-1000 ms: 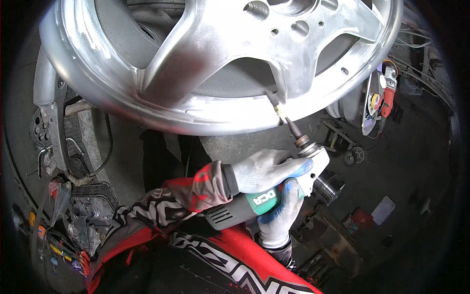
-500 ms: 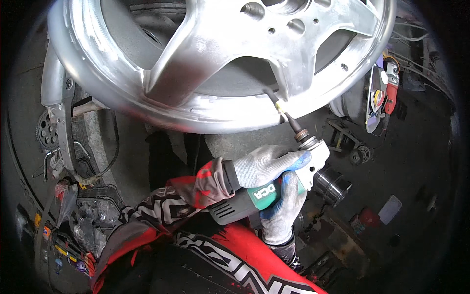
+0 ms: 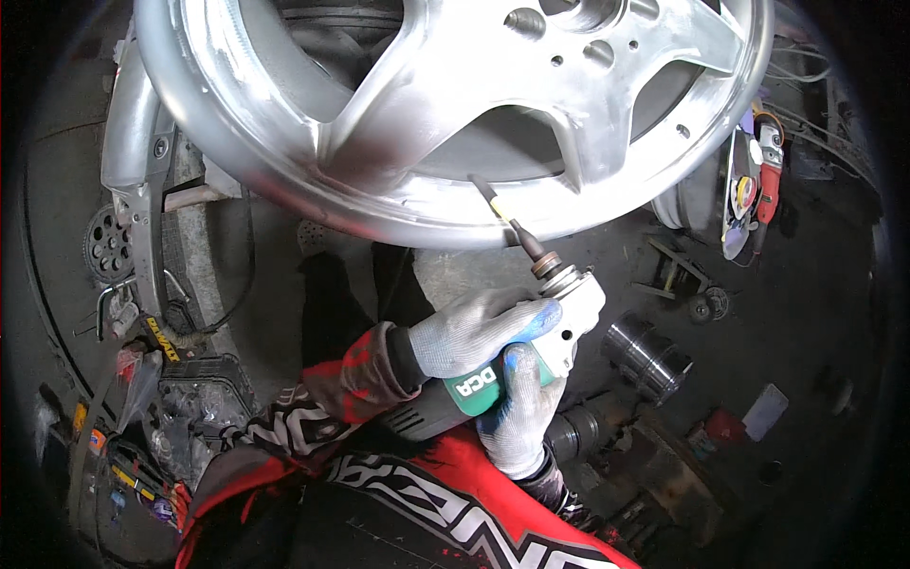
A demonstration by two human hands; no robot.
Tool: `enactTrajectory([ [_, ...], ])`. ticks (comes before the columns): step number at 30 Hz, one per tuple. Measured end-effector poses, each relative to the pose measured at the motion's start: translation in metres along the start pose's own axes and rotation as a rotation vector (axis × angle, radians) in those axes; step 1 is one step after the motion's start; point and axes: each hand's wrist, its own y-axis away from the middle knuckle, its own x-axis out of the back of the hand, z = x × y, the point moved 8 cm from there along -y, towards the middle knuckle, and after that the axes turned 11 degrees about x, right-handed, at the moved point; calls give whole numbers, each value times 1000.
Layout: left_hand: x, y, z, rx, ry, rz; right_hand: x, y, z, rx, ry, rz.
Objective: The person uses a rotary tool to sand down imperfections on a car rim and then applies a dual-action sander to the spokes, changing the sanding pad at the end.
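Fingers of the left hand [image 3: 464, 337], in a white knit glove with blue coating, close over the upper side of a green-and-black angle grinder [image 3: 477, 390] with a pale metal head, gripping it just behind that head. Its right counterpart, the similarly gloved right hand [image 3: 523, 415], clasps the housing from the near side, blue thumb laid up along it; the remaining fingers on this side are hidden behind the tool and the glove itself. Part of the grinder's body disappears under the left glove and a red, black and grey patterned sleeve [image 3: 365, 379]. From the head, a dark tapered spindle with a brownish collar [image 3: 538, 252] carries a slim yellow-banded bit [image 3: 500, 207], whose dark tip lies across the inner rim of a large silver metal spoked wheel [image 3: 417, 104]; whether it touches is hard to make out. The wheel spans the upper view, its top cut off by the edge and its brightest metal washed out. Beyond the grinder's head, a shiny ridged metal cylinder [image 3: 648, 358] lies on the dark floor [image 3: 806, 313]. Off to the right, a red-bodied power tool [image 3: 770, 185] leans near a disc-like object, and shadow swallows the view's outer margin.
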Motion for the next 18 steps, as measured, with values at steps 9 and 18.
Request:
enactTrajectory([
  [9,18,30,2,159,-177,184,-19,12,21,-129,-159,-72],
  [18,-7,-34,13,-251,-306,13,4,-28,-38,157,68,67],
])
